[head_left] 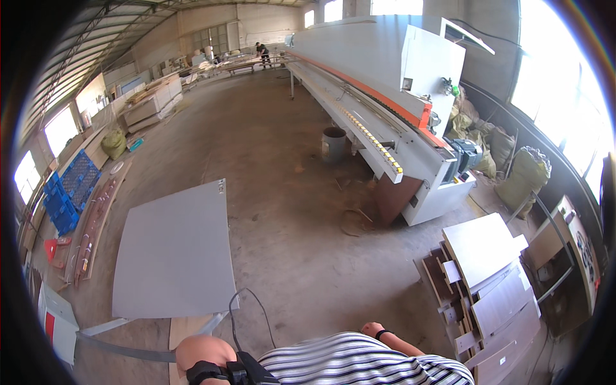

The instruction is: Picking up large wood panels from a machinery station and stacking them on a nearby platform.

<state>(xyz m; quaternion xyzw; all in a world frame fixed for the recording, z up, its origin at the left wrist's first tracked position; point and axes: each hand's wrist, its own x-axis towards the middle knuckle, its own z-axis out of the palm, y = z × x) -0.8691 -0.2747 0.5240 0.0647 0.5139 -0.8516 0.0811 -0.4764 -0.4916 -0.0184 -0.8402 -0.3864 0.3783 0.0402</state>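
My left hand (204, 351) is low in the head view, its rounded back uppermost and its fingers hidden. A black strap with a small device (221, 372) sits at that wrist. A grey curved band (128, 350) runs up to this hand from the left; whether I hold it cannot be made out. Just beyond lies a large grey panel (176, 253) on a stand with metal legs. My right hand (371, 329), with a black wristband (381, 333), hangs beside my striped shirt (340, 356). Its fingers look curled in, with nothing visible in them.
A long grey and orange machine (372, 90) stretches away at the right, a bucket (333, 144) beside it. Stacked boards (491, 289) stand close at my right. Blue pallets (70, 189) and long strips (96, 224) lie left. Far off, a person (263, 54) stands among tables.
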